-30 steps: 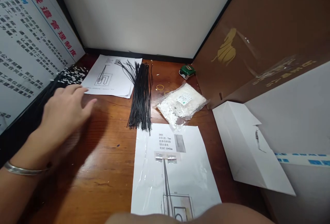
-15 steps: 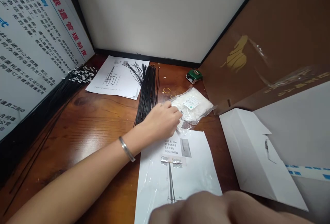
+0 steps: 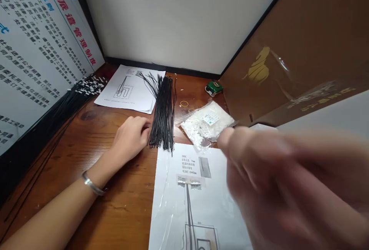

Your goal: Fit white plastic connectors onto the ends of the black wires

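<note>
My left hand (image 3: 132, 136), with a metal bangle on its wrist, rests on the wooden table. Its fingers are curled, and the tips meet the left edge of a bundle of black wires (image 3: 163, 117); whatever they pinch is hidden. Close to the camera, my right hand (image 3: 268, 169) is blurred, its fingers bent together. From this angle I cannot make out anything held in it. Beyond its fingertips lies a clear plastic bag of small white pieces (image 3: 209, 121). Below the wires is a printed drawing sheet (image 3: 225, 192) in a clear cover, with a small wired part on it.
More black wires with white ends (image 3: 89, 85) lie along the left wall. Another printed sheet (image 3: 129, 88) is at the back. A green tape measure (image 3: 213, 87) and yellow rubber bands (image 3: 184, 104) sit near the bag. A brown box (image 3: 265, 50) stands along the right.
My left hand has drawn back leftward from the bag to the left side of the wire bundle. My right hand has risen from the bottom edge toward the bag.
</note>
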### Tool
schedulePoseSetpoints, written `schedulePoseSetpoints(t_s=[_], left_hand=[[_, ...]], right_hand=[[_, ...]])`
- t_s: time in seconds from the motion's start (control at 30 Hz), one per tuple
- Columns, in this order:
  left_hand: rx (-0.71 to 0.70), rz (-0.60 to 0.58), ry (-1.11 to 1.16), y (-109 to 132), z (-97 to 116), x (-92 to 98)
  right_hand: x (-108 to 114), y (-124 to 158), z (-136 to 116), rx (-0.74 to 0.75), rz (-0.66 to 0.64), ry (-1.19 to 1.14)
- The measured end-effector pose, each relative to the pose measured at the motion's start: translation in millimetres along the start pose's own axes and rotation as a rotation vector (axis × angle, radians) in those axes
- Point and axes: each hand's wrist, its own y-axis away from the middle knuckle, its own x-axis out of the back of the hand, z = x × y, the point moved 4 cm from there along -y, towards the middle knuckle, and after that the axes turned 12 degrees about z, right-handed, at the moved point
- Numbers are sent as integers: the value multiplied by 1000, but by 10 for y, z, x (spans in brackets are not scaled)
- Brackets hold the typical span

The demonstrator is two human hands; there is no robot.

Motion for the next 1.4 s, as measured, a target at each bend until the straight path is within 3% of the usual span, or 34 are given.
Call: schedulePoseSetpoints(t_s=[0.07, 0.1, 0.2, 0.3, 0.4, 0.6, 0.83, 1.17, 1.4], left_hand=[[74, -28, 25, 79, -122, 73], [100, -56, 55, 112, -151, 100], [137, -156, 141, 184, -146, 147], [90, -198, 168, 208, -72, 157], [58, -206, 159, 187, -26, 122], [-10, -192, -49, 77, 19, 55], [-249, -235, -390, 81, 235, -79], [-228, -278, -371, 51, 260, -112], [-61, -269, -104, 16, 163, -12]], right_hand=[[-25, -193, 43, -101, -1, 178], [-43, -263, 125, -180, -67, 309], [-93, -290, 497, -419, -450, 714], [-128, -209, 751, -466, -631, 883], [-211, -132, 844, -450, -689, 920], [-330, -95, 904, -425, -653, 982], [-356, -66, 963, -381, -598, 1034], [-412, -55, 908, -338, -571, 1053], [-401, -23, 957, -303, -521, 1028]])
